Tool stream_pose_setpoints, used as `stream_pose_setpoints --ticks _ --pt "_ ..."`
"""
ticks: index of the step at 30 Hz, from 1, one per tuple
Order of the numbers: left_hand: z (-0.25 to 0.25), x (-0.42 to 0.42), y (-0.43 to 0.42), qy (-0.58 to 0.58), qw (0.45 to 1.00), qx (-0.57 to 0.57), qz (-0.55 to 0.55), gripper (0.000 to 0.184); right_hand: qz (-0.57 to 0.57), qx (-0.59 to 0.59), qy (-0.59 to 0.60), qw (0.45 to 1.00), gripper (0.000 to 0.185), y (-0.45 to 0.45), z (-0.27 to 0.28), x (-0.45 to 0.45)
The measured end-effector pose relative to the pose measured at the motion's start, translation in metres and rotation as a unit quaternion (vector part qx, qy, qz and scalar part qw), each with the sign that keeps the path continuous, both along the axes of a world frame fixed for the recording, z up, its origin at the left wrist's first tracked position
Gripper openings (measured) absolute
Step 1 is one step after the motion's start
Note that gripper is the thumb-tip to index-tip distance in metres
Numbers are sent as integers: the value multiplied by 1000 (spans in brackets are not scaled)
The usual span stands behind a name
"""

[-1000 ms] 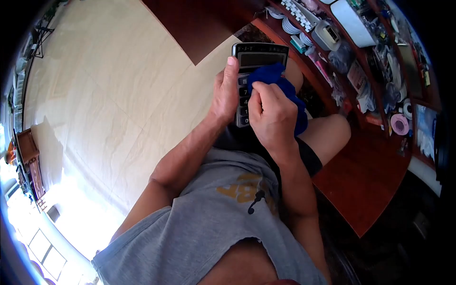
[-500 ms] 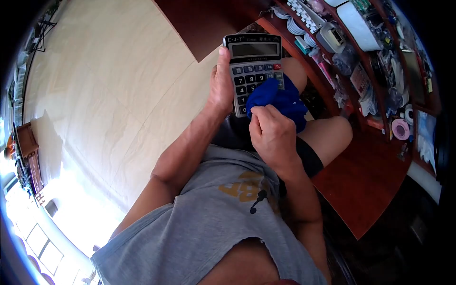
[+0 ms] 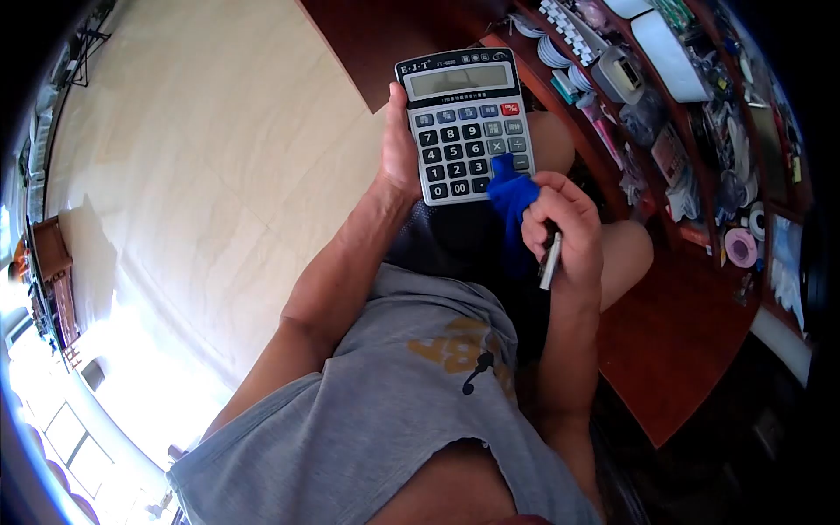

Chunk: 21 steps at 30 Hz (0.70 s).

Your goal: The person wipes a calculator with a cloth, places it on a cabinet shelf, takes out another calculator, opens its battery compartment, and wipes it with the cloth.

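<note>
A silver desk calculator with black number keys and a red key is held up in front of me, its display at the far end. My left hand is closed around its left edge, thumb along the side and the other fingers hidden underneath. In my right hand a bunched blue cloth is gripped, its tip over the lower right keys. A thin, pale, stick-like object also sticks out below the right fingers; its kind is unclear.
To the right stands a dark red shelf unit holding stacked white plates, a white container, a pink tape roll and bagged goods. A reddish-brown panel lies near my right arm. Pale tiled floor spreads to the left.
My right hand and the blue cloth have moved right, uncovering most of the keys. The thin pale object now shows below that hand. The calculator has tilted to face me more fully.
</note>
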<state>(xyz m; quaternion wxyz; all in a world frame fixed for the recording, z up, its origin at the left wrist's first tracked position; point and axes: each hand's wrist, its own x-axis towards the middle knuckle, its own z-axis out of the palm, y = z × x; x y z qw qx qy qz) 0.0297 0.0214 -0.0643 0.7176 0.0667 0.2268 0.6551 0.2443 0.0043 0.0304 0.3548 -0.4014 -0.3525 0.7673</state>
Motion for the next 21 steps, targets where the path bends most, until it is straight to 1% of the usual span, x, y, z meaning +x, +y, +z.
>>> stream_pose_setpoints --ticks 1,2,3,5,6,8,9,11,13,14,15,16,17,18,19,20,21 --pt "-2 0 0 5 1000 -5 2 93 -9 -46 106 993 21 2 5 -2" --pt "-3 -1 1 11 1000 -9 5 93 -23 -71 165 983 26 4 11 -6" --pt "-4 -1 0 11 1000 -9 7 93 -21 -72 165 983 26 6 20 -10" --pt "-5 1 2 -14 1000 -14 4 92 35 -21 294 955 29 14 43 -24" --pt "-6 1 0 -5 1000 -29 -3 91 29 24 330 943 31 17 54 -31" --pt "8 2 -1 11 999 -32 -2 90 1 88 351 932 35 31 81 -41" --pt "15 3 -4 26 999 -38 5 90 1 92 340 936 35 37 86 -39" --pt "24 0 -7 19 999 -28 -1 91 2 101 319 942 36 49 95 -36" --pt "29 -4 -7 28 999 -25 -9 95 -9 174 131 976 31 50 75 -26" --pt "25 -1 -3 27 1000 -9 0 95 -21 172 67 983 28 51 61 -16" --pt "23 -1 -3 23 1000 -10 3 95 -25 180 -35 983 21 50 51 -10" --pt "22 -1 -4 41 999 -15 2 95 -4 210 -140 968 17 46 41 -13" --pt "22 -1 -5 60 998 -21 -2 95 15 236 -242 941 14 39 32 -20" --pt "23 -1 -6 46 999 -26 3 91 26 304 -289 908 12 30 24 -31" --pt "22 -1 -5 45 999 -26 -4 91 36 371 -333 866 10 24 16 -45" --pt "19 -2 -5 56 998 -26 12 87 9 514 -345 786 10 27 5 -57" --pt "17 -1 -5 67 997 -27 32 82 -7 515 -353 781 8 26 -2 -66"
